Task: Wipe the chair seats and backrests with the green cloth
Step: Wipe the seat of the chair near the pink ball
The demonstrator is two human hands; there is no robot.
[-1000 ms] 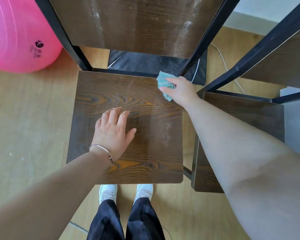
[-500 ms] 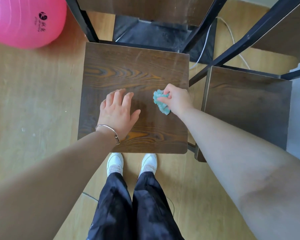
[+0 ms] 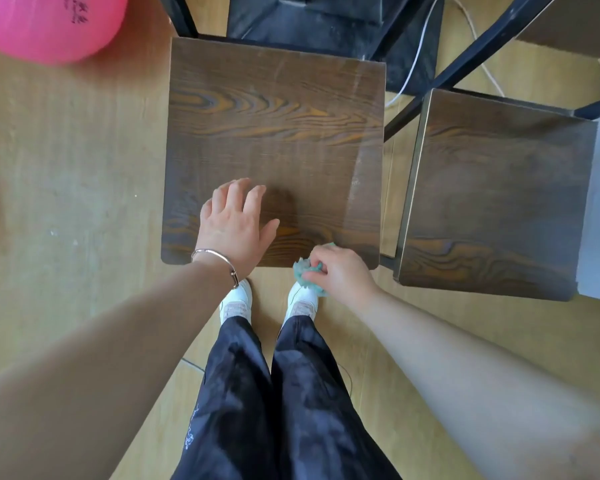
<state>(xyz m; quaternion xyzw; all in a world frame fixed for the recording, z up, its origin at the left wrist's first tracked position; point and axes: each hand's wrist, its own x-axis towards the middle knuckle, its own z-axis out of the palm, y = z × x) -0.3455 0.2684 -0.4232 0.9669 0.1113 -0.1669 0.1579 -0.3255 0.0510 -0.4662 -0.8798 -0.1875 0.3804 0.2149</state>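
Fingers [image 3: 238, 192] of the left hand [image 3: 234, 230] lie straight and slightly spread, pressed flat on the near part of the dark wooden chair seat [image 3: 278, 133]. The right hand [image 3: 342, 275] has its fingers curled tight around the bunched green cloth [image 3: 302, 271], which sits at the seat's near edge, just right of the left hand. A second chair seat [image 3: 492, 188] stands just beside it on the right. A pink ball [image 3: 45, 26] rests on the floor [image 3: 66, 150], far left.
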